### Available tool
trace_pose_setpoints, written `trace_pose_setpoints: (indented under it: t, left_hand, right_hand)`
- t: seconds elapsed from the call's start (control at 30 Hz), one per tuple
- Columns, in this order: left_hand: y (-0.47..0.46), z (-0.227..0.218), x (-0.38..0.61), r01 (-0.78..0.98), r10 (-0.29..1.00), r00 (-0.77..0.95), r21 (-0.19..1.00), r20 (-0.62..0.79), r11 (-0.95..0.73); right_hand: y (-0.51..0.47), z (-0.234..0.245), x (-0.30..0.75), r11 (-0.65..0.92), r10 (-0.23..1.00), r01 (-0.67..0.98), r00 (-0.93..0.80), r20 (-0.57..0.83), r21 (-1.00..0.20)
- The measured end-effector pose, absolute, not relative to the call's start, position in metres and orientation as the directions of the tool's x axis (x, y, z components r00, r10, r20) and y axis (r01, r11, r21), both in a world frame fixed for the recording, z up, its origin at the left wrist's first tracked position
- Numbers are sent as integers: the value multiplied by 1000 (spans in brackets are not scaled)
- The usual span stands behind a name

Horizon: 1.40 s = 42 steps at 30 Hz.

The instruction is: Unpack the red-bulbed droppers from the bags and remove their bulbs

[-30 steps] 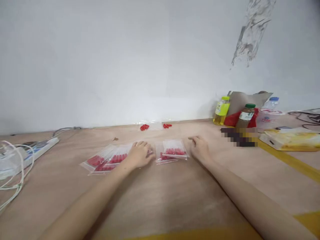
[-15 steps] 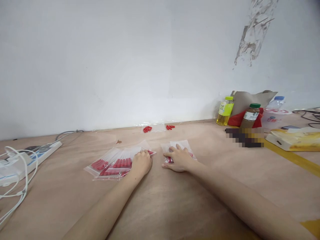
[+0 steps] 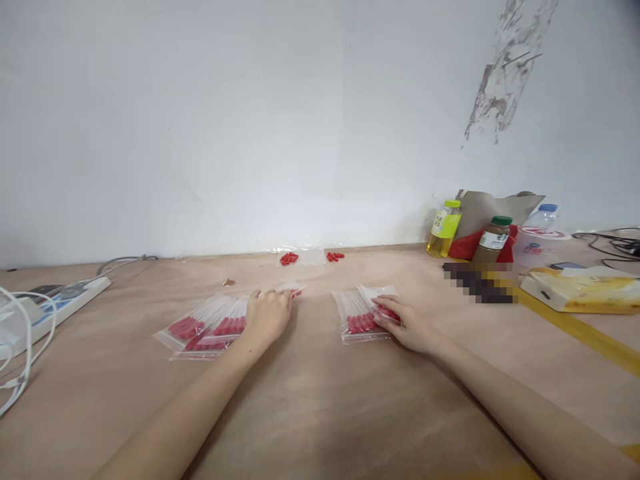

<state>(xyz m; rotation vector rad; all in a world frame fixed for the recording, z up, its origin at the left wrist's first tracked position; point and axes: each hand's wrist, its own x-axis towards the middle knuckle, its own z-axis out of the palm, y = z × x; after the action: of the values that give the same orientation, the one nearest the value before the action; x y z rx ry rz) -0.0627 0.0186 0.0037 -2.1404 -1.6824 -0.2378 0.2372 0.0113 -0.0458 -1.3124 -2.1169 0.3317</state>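
My left hand [image 3: 269, 317] rests at the right end of a fanned pile of clear zip-lock bags [image 3: 200, 327] holding rows of small red pieces. Its fingers are bent down over one bag, whose edge shows beyond the knuckles; the fingertips are hidden. To the right, my right hand [image 3: 410, 327] has its thumb and fingers closed about a zip-lock bag [image 3: 377, 291] of red pieces. That bag overlaps another zip-lock bag [image 3: 361, 324], which lies flat with its red pieces in a row.
Loose red pieces [image 3: 289, 259] and more red pieces [image 3: 335, 256] lie near the wall on clear plastic. A power strip [image 3: 90, 300] with white cables stands left. At right are a yellow-capped bottle [image 3: 444, 230], a green-capped bottle [image 3: 493, 241] and a tissue pack [image 3: 585, 290].
My right hand has slid right and off the left bag, uncovering its red pieces; its spread fingers have drawn together. My left hand stays at the pile, its fingers slightly straighter. The view has shifted slightly.
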Motion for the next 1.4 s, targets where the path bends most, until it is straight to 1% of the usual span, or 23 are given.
trace_pose_setpoints:
  t: [0.1, 0.23, 0.3, 0.37, 0.43, 0.47, 0.53, 0.57, 0.6, 0.63, 0.67, 0.7, 0.73, 0.77, 0.8, 0.87, 0.9, 0.93, 1.03, 1.1, 1.17, 1.3, 1.4]
  left_hand:
    - [23, 12, -56, 978, 890, 207, -95, 406, -184]
    - [26, 4, -24, 963, 873, 243, 5, 422, -271]
    - [23, -5, 0, 930, 853, 331, 13, 403, -367]
    - [16, -14, 24, 862, 793, 471, -12, 387, -507]
    - [6, -22, 42, 793, 737, 568, -4, 366, -610]
    - [1, -25, 47, 775, 726, 582, 21, 366, -632]
    - [-9, -29, 49, 769, 730, 562, 80, 389, -634]
    - [-14, -31, 45, 778, 742, 533, 109, 407, -619]
    - [-19, -33, 39, 790, 757, 502, 134, 418, -599]
    - [-24, -35, 30, 804, 776, 472, 157, 418, -573]
    - [-28, -37, 19, 816, 795, 454, 171, 404, -553]
    - [-32, -38, 6, 826, 807, 451, 164, 381, -539]
    - [-35, -39, -8, 835, 807, 462, 127, 369, -536]
    - [-37, -39, -23, 839, 799, 485, 68, 355, -540]
    - [-38, -38, -39, 849, 796, 491, 10, 354, -528]
    - [-37, -33, -72, 899, 823, 427, -78, 375, -432]
    - [-34, -30, -88, 927, 844, 371, -98, 387, -362]
    - [-31, -26, -103, 941, 867, 338, -109, 366, -321]
    - [-21, -21, -139, 947, 930, 321, -86, 178, -310]
    - [-17, -22, -153, 944, 939, 327, -78, 109, -320]
    - [-14, -25, -161, 941, 936, 335, -86, 105, -327]
    - [-11, -30, -166, 943, 929, 331, -96, 168, -319]
    - [-10, -32, -170, 954, 933, 299, -73, 201, -290]
  right_hand:
    - [13, -45, 240, 484, 875, 639, -327, 358, -598]
    - [16, -40, 243, 457, 888, 599, -344, 304, -657]
    - [19, -39, 249, 443, 896, 616, -303, 324, -651]
    - [21, -39, 258, 438, 897, 640, -267, 351, -632]
    - [21, -39, 268, 434, 900, 654, -290, 325, -619]
    - [20, -38, 273, 434, 901, 667, -320, 293, -606]
    - [14, -35, 277, 438, 899, 732, -345, 270, -522]
    - [10, -32, 274, 438, 895, 780, -333, 297, -446]
    - [6, -30, 268, 432, 884, 830, -310, 351, -353]
    - [1, -28, 259, 421, 861, 870, -293, 416, -258]
    - [-3, -26, 247, 424, 840, 888, -311, 444, -180]
    - [-7, -25, 232, 437, 824, 892, -348, 446, -112]
    - [-11, -25, 218, 453, 819, 889, -388, 422, -62]
    - [-13, -26, 204, 450, 825, 892, -399, 400, -38]
    - [-14, -27, 192, 442, 839, 897, -400, 370, -31]
    - [-13, -29, 178, 442, 859, 897, -412, 304, -33]
    - [-11, -31, 177, 439, 866, 898, -411, 283, -38]
    - [-9, -31, 180, 432, 874, 901, -406, 269, -43]
    - [-2, -32, 203, 390, 897, 919, -365, 248, -56]
    - [2, -33, 223, 372, 909, 925, -347, 232, -74]
    - [5, -34, 241, 382, 905, 920, -354, 234, -88]
    - [10, -38, 259, 424, 885, 901, -392, 252, -88]
    - [12, -42, 260, 438, 858, 898, -404, 317, -40]
